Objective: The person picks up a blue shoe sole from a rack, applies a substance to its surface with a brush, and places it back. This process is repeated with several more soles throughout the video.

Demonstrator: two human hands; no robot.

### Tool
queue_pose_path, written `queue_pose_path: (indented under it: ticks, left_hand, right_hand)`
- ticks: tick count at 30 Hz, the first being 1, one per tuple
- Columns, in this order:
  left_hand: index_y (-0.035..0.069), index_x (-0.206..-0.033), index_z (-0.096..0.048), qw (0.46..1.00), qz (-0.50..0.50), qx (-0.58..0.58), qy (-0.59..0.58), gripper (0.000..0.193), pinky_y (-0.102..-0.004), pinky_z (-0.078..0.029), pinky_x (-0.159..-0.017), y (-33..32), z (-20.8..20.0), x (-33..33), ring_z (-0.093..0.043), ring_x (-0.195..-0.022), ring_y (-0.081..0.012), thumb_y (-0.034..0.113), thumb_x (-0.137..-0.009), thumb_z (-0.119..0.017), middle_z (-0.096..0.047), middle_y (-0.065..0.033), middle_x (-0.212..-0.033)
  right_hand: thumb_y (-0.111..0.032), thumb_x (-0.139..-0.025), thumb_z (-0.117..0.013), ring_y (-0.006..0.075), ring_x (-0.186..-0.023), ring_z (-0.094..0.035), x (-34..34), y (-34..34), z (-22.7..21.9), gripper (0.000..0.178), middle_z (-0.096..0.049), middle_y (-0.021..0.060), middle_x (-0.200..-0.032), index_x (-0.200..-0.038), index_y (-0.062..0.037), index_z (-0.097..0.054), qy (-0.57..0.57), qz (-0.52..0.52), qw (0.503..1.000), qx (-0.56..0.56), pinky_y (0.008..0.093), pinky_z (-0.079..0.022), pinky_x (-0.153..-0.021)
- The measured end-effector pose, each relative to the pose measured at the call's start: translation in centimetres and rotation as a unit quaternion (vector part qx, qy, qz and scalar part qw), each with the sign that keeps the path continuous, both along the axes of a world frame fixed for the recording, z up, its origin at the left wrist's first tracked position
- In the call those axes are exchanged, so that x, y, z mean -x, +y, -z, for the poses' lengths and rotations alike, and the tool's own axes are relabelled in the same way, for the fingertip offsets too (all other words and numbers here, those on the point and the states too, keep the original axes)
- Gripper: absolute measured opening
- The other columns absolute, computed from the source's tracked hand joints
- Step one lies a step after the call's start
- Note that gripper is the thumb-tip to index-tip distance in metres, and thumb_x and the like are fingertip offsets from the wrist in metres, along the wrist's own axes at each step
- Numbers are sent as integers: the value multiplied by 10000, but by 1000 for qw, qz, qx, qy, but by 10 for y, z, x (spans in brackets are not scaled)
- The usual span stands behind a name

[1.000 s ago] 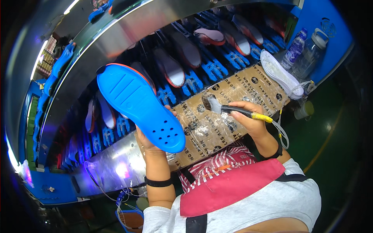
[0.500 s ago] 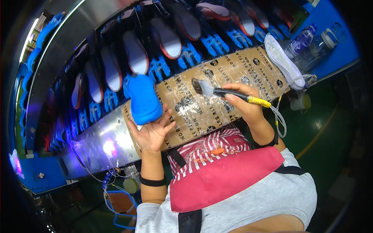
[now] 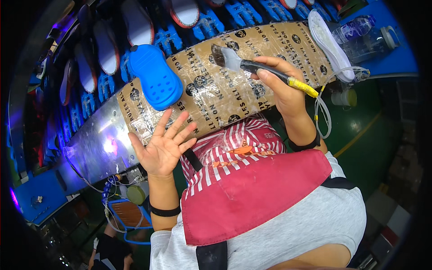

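My left hand [image 3: 162,150] is palm up with its fingers spread and nothing in it. Just beyond its fingertips is a blue shoe-shaped form [image 3: 153,74], its lower end pierced by several round holes. Whether a fingertip still grazes that end, I cannot tell. My right hand [image 3: 285,83] grips a flat brush [image 3: 256,67] by its black handle, above the cardboard-covered bench [image 3: 216,99]. Yellow tape wraps the handle's end, where a clear tube is attached. The dark bristles point left, apart from the blue form.
Along the far side, white soles with red edges [image 3: 185,13] sit on a rack with blue clamps [image 3: 209,24]. A white sole [image 3: 328,47] lies at the bench's right end, beside clear bottles [image 3: 369,45]. Bare metal [image 3: 101,119] continues left. At lower left, another person [image 3: 110,249] is partly visible.
My left hand has come away from the blue form, which it was supporting from below. The form now shows its holed face. The whole view has shifted, with the rack higher in the picture.
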State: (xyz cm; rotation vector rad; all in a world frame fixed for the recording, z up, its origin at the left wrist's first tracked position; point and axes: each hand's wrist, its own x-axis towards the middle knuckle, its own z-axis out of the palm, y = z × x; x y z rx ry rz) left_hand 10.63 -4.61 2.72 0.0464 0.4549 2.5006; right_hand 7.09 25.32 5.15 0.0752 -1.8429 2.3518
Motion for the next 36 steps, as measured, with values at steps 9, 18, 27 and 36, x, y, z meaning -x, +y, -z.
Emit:
queue_pose_path:
  ticks: [9,18,27,36]
  left_hand:
    - [-2,-1422,-114,999,-34,3,-23,940,-581,-219,-1035,-2,-3,-11,-121,-1338,-455,700,-826,-302,-111,-309,-1440]
    - [7,-1320,-389,954,-176,178,-165,579,-316,-486,-767,-11,18,-13,-405,-586,-120,-72,-746,-409,-375,2,-645]
    - [50,-1195,-426,884,-204,378,-185,392,-311,-483,-656,-6,19,-3,-604,-864,-266,299,-893,-423,-593,-174,-982]
    - [38,-1223,-392,681,-379,623,-56,411,-303,-442,-680,-33,24,39,-521,-913,-163,177,-854,-508,-498,-86,-1119]
  right_hand:
    - [-51,-813,-590,171,-831,-630,-2,0,1,284,-631,140,-965,-1069,71,-576,-20,1,999,-46,266,-488,-786]
    - [-89,-799,-648,78,-800,-582,1,-1,2,271,-649,56,-908,-1051,6,-622,-10,-11,1000,-20,198,-457,-710]
    - [-54,-810,-602,151,-838,-625,-1,0,0,269,-642,127,-947,-1056,55,-590,-21,-22,998,-51,239,-477,-769]
    - [-81,-803,-641,68,-806,-571,-5,3,3,266,-642,50,-921,-1053,8,-617,-43,-18,999,-18,191,-449,-715]
